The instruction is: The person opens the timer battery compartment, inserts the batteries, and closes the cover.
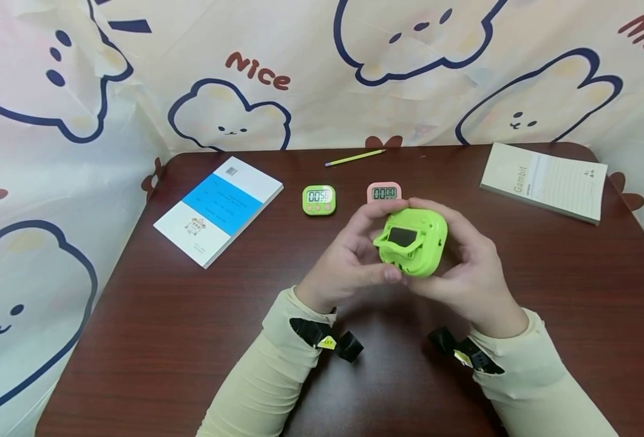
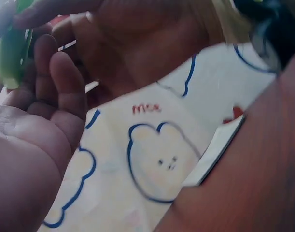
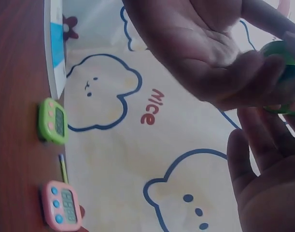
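Observation:
A bright green digital timer (image 1: 428,246) is raised above the table between both hands, its back facing the head camera. On that back are a dark square patch and a stand that tilts out from the case. My left hand (image 1: 349,261) holds the timer's left side, thumb low and index finger along the top. The right hand (image 1: 471,270) grips its right side, fingers at the upper edge and thumb below. In the left wrist view the timer (image 2: 13,53) appears edge-on; in the right wrist view fingers partly cover the timer (image 3: 277,50). Its display is hidden from the head camera.
Behind the hands stand a second green timer (image 1: 318,200) and a pink timer (image 1: 384,191), partly covered. A yellow-green pencil (image 1: 355,158) lies near the back edge. A blue-and-white book (image 1: 218,209) lies left, a Gambit notepad (image 1: 545,182) right, on the brown table (image 1: 190,340).

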{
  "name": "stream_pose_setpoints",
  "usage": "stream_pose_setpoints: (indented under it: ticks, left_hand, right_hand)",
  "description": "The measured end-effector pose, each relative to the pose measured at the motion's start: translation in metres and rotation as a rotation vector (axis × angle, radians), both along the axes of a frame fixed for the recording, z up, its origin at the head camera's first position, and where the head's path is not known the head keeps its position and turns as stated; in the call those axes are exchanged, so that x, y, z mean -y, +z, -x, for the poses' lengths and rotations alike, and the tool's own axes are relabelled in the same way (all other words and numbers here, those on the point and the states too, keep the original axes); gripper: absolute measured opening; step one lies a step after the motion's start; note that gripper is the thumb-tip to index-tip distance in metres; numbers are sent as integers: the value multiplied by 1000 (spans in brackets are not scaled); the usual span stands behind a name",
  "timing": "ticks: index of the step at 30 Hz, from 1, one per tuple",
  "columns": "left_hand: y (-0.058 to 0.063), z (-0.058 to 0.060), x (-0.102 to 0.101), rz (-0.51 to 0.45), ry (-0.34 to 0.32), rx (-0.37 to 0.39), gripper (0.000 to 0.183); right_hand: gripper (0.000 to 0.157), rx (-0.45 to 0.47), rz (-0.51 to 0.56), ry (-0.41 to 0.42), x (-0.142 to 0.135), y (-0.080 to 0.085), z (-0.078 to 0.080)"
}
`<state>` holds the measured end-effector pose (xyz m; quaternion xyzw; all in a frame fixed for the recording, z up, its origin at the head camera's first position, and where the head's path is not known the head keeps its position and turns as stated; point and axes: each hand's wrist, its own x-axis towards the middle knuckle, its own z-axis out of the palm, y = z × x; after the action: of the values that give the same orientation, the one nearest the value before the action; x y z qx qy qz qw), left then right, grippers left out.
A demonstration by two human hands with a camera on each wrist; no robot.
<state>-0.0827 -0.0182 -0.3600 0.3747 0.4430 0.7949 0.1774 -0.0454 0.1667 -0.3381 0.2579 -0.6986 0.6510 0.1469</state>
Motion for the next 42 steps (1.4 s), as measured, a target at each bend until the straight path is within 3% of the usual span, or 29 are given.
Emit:
stream_pose_setpoints:
  ticks: [4, 10, 18, 23, 28, 42]
  left_hand:
    - [4, 5, 7, 122, 59, -94, 83]
    - [17, 5, 21, 389, 194, -248, 100]
    - [32, -2, 29, 457, 413, -488, 94]
    - [36, -4, 29, 481, 463, -611, 86]
    - [35, -2, 29, 504, 473, -643, 84]
    - [30, 3, 35, 566, 503, -587, 74]
  right_hand:
    - [82, -66, -32, 6, -2, 2, 3]
    - [81, -141, -65, 43, -6, 6, 8]
    - [86, -225, -310, -65, -12, 6, 11]
    - [87, -266, -388, -75, -12, 6, 12]
    - [87, -254, -451, -89, -13, 6, 11]
    - [88, -218, -452, -149, -16, 15, 4]
